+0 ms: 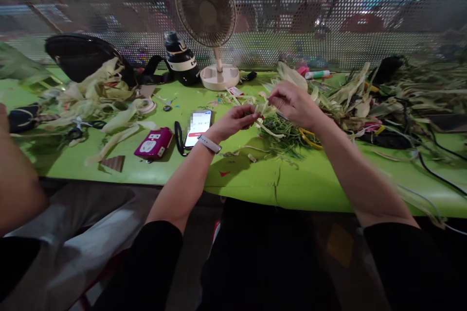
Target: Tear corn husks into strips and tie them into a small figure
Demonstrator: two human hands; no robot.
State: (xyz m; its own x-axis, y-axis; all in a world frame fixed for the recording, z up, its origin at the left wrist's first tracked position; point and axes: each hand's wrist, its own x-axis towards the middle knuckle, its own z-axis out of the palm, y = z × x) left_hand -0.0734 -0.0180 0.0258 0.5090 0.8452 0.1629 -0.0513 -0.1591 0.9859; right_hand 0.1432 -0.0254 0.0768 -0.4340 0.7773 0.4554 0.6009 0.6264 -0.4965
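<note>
Both my hands meet over the green table (pixel 314 180), pinching a pale strip of husk (pixel 263 108) between them. My left hand (pixel 233 121), with a white watch on its wrist, has its fingers closed on the strip's near end. Slightly higher and to the right, my right hand (pixel 294 102) has its fingers curled onto the same strip. Under them lies a heap of thin green and pale leaf strips (pixel 284 136).
A phone (pixel 198 128) and a magenta case (pixel 153 144) lie left of my hands. A desk fan (pixel 209 19) and a black-and-white bottle (pixel 179 58) stand at the back. Husk piles lie left (pixel 98 97) and right (pixel 365 97), with scissors (pixel 78 129). Another person's arm (pixel 14 175) is at far left.
</note>
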